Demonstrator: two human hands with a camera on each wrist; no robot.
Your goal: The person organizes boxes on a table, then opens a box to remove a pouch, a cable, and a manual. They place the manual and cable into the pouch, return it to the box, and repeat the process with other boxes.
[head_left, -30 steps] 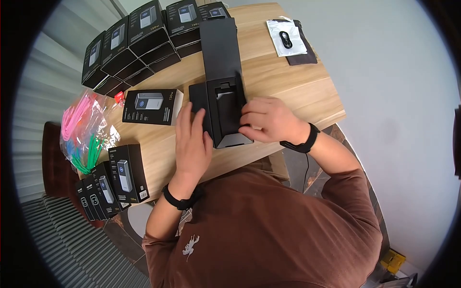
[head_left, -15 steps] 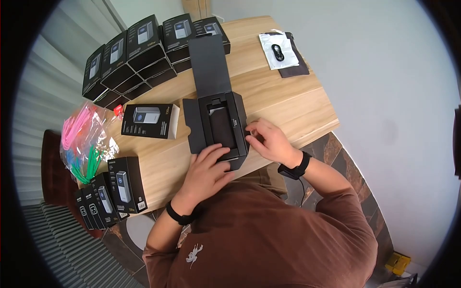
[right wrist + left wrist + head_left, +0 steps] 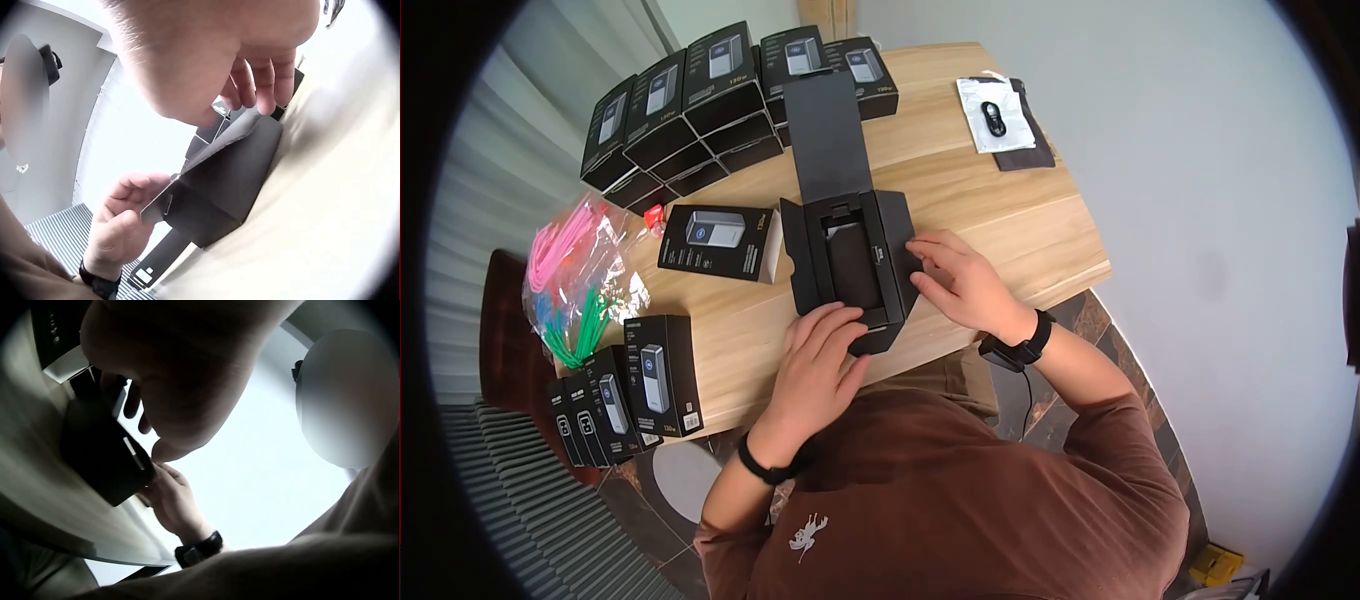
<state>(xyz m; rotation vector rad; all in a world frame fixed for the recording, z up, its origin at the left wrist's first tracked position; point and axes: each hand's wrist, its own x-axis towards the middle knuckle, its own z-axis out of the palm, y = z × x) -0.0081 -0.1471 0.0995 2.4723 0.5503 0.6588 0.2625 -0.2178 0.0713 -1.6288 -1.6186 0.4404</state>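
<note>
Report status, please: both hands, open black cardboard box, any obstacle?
Left hand at near end of box, right hand at its right side. Box open, dark oblong item inside. Possible obstacle: left fingertips over near edge.

"130W" stands on the lying box (image 3: 715,243) beyond the left hand (image 3: 815,368) and the stacked boxes (image 3: 722,62) farther beyond it.

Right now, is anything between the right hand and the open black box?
Nothing visible: the right hand is close beside the open black box; its lid is at the far end, the left hand at the near end.
</note>
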